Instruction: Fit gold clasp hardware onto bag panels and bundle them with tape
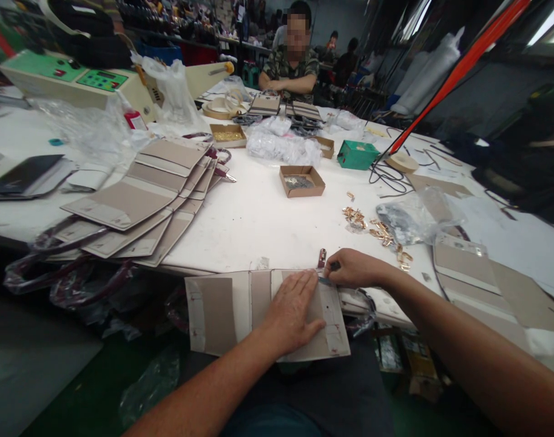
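A beige and white panel [261, 303] lies at the table's front edge, partly over the person's lap. My left hand [292, 315] rests flat on its right half, fingers stretched out. At the panel's top right edge, my right hand [349, 268] is closed around a small dark tool, whose thin blade-like tip touches the panel near the edge. A small metal clasp piece [322, 257] stands just beyond, beside the right hand's fingers. Part of a plastic-wrapped handle [365, 312] shows under the panel on the right.
Stacked beige panels [144, 188] with wrapped handles lie at left. Ahead are a cardboard box [303, 182] of small parts, a green box [357, 155] and loose gold pieces [354, 216]. More panels [472, 273] lie at right. A person [292, 60] sits across the table [258, 221].
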A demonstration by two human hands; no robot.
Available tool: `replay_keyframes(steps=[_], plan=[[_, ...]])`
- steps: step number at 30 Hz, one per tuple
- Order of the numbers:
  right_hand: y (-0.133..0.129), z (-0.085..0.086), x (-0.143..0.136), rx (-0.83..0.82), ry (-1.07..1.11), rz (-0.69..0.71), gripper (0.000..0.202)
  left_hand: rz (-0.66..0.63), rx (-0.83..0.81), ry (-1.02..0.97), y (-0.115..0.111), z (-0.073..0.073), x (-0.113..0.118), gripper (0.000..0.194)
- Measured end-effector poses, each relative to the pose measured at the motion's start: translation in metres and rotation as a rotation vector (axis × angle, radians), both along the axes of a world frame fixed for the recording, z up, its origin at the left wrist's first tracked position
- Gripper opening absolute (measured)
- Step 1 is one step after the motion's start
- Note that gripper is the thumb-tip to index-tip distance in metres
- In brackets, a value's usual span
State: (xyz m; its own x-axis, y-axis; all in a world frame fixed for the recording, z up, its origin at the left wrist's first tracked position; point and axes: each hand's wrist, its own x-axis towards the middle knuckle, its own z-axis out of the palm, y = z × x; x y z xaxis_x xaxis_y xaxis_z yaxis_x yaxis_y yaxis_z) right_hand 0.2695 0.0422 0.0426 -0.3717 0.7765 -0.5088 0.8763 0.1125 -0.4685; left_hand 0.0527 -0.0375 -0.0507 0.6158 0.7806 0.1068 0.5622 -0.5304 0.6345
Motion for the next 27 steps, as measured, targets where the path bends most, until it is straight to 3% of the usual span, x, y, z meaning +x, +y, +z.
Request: replay_keyframes(steps=[9,13,15,19,21,24,27], plan=[[0.012,-0.007,0.001,-0.040,0.064,0.032,0.025,-0.022,0.002,0.030,0.001,0.003,-0.001,0.092],[0.010,-0.001,0.017,-0.043,0.106,-0.044,0.026,-0.021,0.003,0.031,0.001,0.002,-0.001,0.092],[0.007,0.001,0.032,0.066,0.007,-0.125,0.024,-0.014,0.007,0.024,0.001,0.001,-0.001,0.092],[-0.008,-0.004,0.055,0.493,-0.284,-0.266,0.025,-0.015,0.007,0.011,0.001,0.000,0.000,0.092],[-0.020,-0.011,0.052,0.556,-0.180,-0.254,0.025,-0.018,0.009,0.015,0.001,0.000,0.000,0.092],[-0.037,-0.026,0.033,0.462,0.037,-0.173,0.019,-0.018,0.017,0.035,0.002,0.000,0.001,0.093],[-0.045,-0.041,0.016,0.410,0.076,-0.170,0.015,-0.017,0.023,0.041,0.002,0.001,0.001,0.093]])
